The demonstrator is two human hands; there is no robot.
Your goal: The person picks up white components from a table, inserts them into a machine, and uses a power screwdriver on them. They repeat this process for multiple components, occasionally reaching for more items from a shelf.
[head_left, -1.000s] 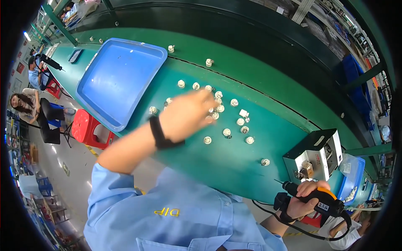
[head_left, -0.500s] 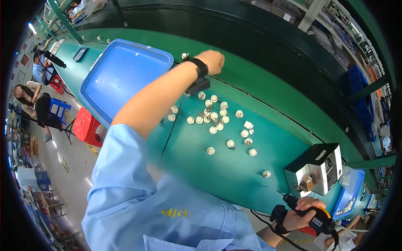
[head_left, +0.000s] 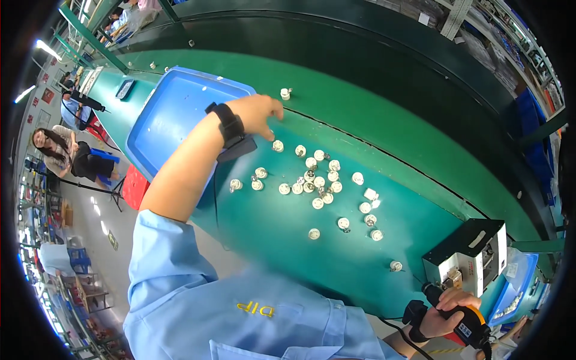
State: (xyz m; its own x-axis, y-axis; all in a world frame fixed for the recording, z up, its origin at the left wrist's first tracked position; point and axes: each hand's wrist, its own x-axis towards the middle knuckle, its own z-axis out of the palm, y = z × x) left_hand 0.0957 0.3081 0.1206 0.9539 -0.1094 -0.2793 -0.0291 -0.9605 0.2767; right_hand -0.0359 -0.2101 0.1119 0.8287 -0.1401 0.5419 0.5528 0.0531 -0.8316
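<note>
My left hand (head_left: 255, 115) hangs over the bench by the near right corner of a large blue tray (head_left: 141, 129). Its thumb and fingers are bent but apart, and nothing shows between them. Just below the fingertips lies a round white part (head_left: 277, 146) with metal bits. Several similar white round parts (head_left: 317, 203) are scattered over the green bench mat, some clustered in the middle. At the lower right, my right hand (head_left: 443, 315) is wrapped round a black and orange electric screwdriver (head_left: 467, 324), its tip pointing up and left.
A black and white boxy machine (head_left: 468, 255) stands on the bench's right, with a blue bin (head_left: 516, 288) of white parts beyond it. One white part (head_left: 285, 93) sits on the raised green ledge. A red stool (head_left: 135, 185) and a seated person (head_left: 75, 153) are to the left.
My left hand has moved left and nearer to me, away from the raised ledge, and its fingers have spread apart. My right hand keeps hold of the screwdriver. The whole view has shifted slightly.
</note>
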